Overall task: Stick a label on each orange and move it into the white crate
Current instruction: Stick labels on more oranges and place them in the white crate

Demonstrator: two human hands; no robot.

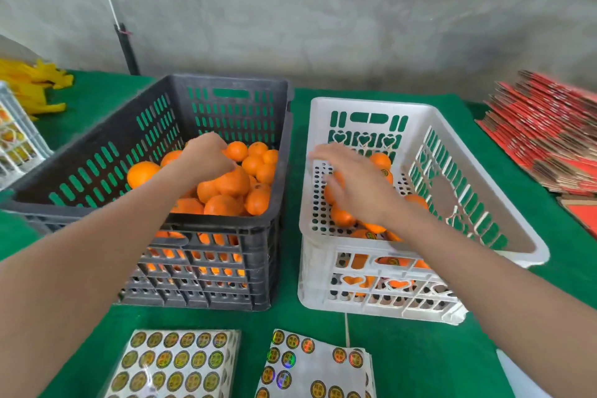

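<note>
A black crate (97,152) on the left holds a pile of unlabelled oranges (223,205). My left hand (206,155) reaches into it, fingers curled over an orange (233,183) on top of the pile. To its right stands the white crate (429,113), with several labelled oranges (342,216) on its floor. My right hand (352,181) hovers inside the white crate with its fingers spread and blurred, just above the fruit and holding nothing. Two sheets of round gold labels lie near me: a full sheet (181,362) and a partly used sheet (310,365).
Green cloth (403,359) covers the table. A stack of red flat cartons (546,139) lies at the right edge. Yellow items (32,84) and another white crate (16,139) sit at the far left. A black pole (126,48) stands behind, against the grey wall.
</note>
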